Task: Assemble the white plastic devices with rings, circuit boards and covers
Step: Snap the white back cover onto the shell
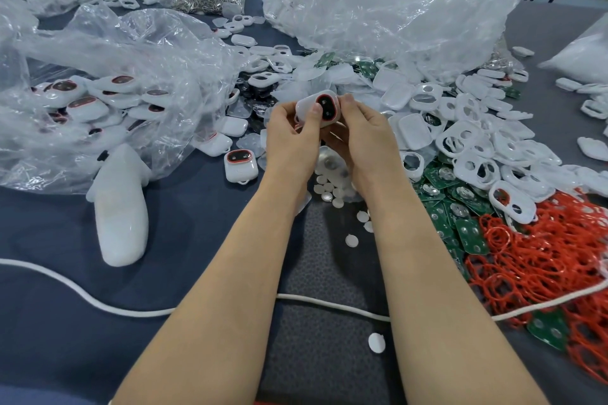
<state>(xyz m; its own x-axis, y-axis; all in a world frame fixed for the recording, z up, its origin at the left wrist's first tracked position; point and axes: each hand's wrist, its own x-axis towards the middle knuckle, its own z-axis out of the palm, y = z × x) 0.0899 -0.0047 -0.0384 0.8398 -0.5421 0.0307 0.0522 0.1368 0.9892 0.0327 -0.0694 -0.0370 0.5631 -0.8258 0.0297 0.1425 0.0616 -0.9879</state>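
Both my hands hold one white plastic device (325, 101) with a red-ringed dark window, raised above the table's middle. My left hand (291, 138) grips its left side, thumb pressed on the front face. My right hand (362, 135) grips its right side, fingers curled behind it. White covers with two holes (473, 171) lie heaped at the right. Green circuit boards (460, 227) lie below them. Red rings (543, 260) form a tangled pile at the lower right. Another assembled device (241, 165) rests on the table to the left of my hands.
A clear bag (108, 99) at the left holds several assembled devices. A large crumpled bag (388, 10) fills the back. Small white discs (332, 191) are scattered under my wrists. A white cord (98, 302) crosses the near table. A white oblong object (120, 204) lies left.
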